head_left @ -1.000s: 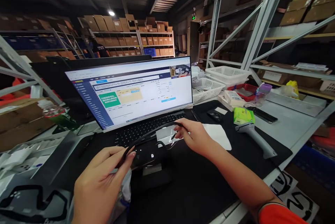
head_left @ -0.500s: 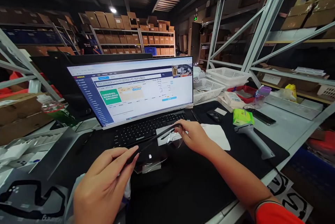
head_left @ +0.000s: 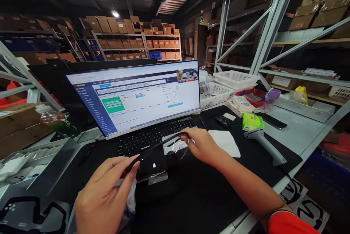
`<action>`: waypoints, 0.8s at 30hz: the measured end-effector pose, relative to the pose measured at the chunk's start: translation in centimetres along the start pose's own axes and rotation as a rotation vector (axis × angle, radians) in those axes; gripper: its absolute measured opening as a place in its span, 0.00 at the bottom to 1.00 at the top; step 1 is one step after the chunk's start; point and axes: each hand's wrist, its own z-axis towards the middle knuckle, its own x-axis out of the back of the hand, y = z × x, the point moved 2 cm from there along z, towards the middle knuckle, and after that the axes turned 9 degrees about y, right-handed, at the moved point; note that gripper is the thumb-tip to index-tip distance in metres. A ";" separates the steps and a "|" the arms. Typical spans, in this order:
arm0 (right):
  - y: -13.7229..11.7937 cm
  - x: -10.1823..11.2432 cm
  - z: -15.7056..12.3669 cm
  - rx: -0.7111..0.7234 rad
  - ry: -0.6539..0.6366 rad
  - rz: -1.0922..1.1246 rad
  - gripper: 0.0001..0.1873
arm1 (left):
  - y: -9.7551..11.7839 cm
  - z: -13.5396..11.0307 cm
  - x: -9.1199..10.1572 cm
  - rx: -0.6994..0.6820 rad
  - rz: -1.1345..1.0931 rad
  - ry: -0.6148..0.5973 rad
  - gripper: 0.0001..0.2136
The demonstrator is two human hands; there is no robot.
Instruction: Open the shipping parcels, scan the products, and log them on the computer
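Observation:
Both my hands hold what looks like a pair of dark-tinted glasses (head_left: 164,141) with a thin black top rim, above the black desk mat (head_left: 186,197). My left hand (head_left: 105,186) pinches the near left end between thumb and fingers. My right hand (head_left: 201,144) grips the far right end, fingers curled around it. A bright reflection shows on the dark lens. Behind the glasses lie a printed white card (head_left: 168,149) and a black keyboard (head_left: 128,144). A small clear plastic piece (head_left: 158,178) is below them. Crumpled wrapping (head_left: 131,199) lies beside my left hand.
A monitor (head_left: 147,99) stands behind the keyboard. To the right are a mouse (head_left: 222,121), a white cloth (head_left: 224,143), a green packet (head_left: 253,121) and a grey barcode scanner (head_left: 266,148). White baskets (head_left: 216,93) sit farther back; a bottle (head_left: 53,119) stands left.
The view has shifted slightly. My left hand and the glasses sit a little farther left and lower in view. Both hands keep their hold. A person at the back left is out of sight.

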 end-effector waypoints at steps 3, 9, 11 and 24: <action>-0.4 -0.2 -0.4 -0.010 -0.021 0.060 0.07 | -0.1 0.0 -0.7 0.277 -0.175 0.019 0.17; -0.9 -2.2 -1.2 -0.289 -0.183 0.665 0.08 | -0.2 0.2 -2.0 0.479 -0.625 0.092 0.16; -1.0 -3.0 -1.2 -0.479 -0.260 0.972 0.16 | -1.2 0.6 -2.4 0.478 -0.630 0.019 0.16; 0.2 -0.2 0.0 -0.275 -0.014 0.620 0.18 | -4.6 2.0 -4.0 0.375 -0.335 -0.156 0.21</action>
